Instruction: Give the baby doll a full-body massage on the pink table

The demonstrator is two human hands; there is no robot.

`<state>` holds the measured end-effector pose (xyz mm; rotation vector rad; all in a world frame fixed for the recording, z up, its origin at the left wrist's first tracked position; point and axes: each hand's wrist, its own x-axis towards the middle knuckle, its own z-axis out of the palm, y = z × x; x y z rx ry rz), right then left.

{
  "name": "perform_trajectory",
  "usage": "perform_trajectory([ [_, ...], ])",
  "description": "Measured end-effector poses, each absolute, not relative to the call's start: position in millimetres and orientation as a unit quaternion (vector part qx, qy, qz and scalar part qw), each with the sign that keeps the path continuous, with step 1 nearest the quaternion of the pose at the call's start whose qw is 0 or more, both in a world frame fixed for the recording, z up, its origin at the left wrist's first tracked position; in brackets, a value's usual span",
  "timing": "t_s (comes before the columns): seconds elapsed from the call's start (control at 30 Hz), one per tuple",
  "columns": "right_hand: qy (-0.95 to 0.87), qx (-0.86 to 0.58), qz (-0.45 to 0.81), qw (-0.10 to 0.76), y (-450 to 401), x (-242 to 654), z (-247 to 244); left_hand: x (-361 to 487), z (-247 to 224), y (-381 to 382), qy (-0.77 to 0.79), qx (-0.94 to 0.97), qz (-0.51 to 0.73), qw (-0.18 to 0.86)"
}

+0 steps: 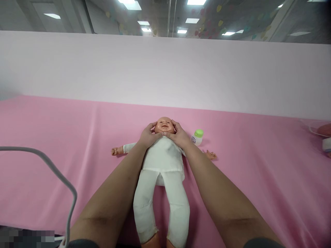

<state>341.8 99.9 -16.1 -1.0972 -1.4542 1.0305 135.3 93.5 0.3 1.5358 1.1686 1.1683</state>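
Observation:
A baby doll (pixel 165 151) in a white top and white trousers lies on its back, its head toward the far side and its arms spread sideways. My left hand (pixel 150 136) cups one side of the doll's head, with the fingers by the ear and the thumb under the chin. On the other side my right hand (pixel 179 136) does the same, and the two thumbs nearly meet below the chin. Just right of my right hand stands a small white jar (pixel 197 138) with a green lid. Parts of the doll's arms are hidden behind my forearms.
Pink cloth (pixel 103 137) with some folds covers the surface. A white wall (pixel 165 69) with glass above it rises behind. A grey cable (pixel 51 165) curves in from the left. Partly visible objects (pixel 326 137) lie at the far right edge.

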Motion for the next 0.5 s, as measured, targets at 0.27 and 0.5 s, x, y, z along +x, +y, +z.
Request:
perform_trajectory([
  [0.27,-0.633,-0.471,0.398,0.468,100,346,-14,134,-9,100,0.438,0.605,0.491,0.448],
  [0.5,-0.632,-0.448,0.446,0.449,100,354,-13,132,-16,108,0.424,0.553,0.525,0.489],
])
